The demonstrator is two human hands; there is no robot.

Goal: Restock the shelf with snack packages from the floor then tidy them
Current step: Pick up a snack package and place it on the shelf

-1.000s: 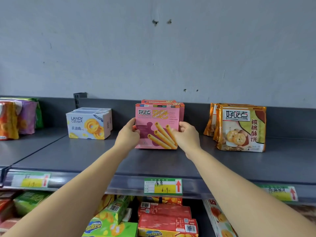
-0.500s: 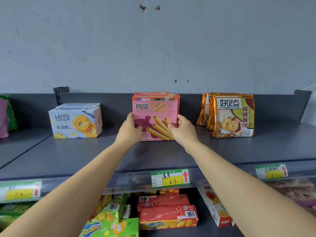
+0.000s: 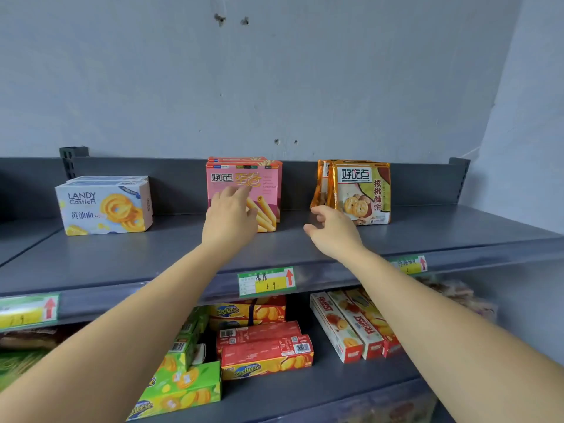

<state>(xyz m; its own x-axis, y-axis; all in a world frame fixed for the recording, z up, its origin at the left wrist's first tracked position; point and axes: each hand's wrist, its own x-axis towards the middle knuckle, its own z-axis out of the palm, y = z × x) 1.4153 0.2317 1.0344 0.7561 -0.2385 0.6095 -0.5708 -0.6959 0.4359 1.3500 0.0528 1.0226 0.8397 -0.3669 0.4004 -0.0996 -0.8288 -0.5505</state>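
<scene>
A pink egg-roll snack box (image 3: pixel 265 184) stands upright on the grey top shelf (image 3: pixel 152 254), with more boxes of the same kind behind it. My left hand (image 3: pixel 230 218) is in front of the box's lower left face, fingers spread and relaxed, holding nothing. My right hand (image 3: pixel 332 230) hovers open above the shelf between the pink box and the orange walnut-cookie bags (image 3: pixel 361 192), fingers loosely extended towards the bags.
A white Landy Castle cookie box (image 3: pixel 105 206) stands at the shelf's left. A green price tag (image 3: pixel 267 280) hangs on the shelf edge. The lower shelf holds green boxes (image 3: pixel 180 389), red Zecheese boxes (image 3: pixel 265 352) and Fruist boxes (image 3: pixel 351 325).
Both hands have let go of the pink box's sides. The right hand has moved right towards the orange bags; the left stays in front of the box. The camera tilted down.
</scene>
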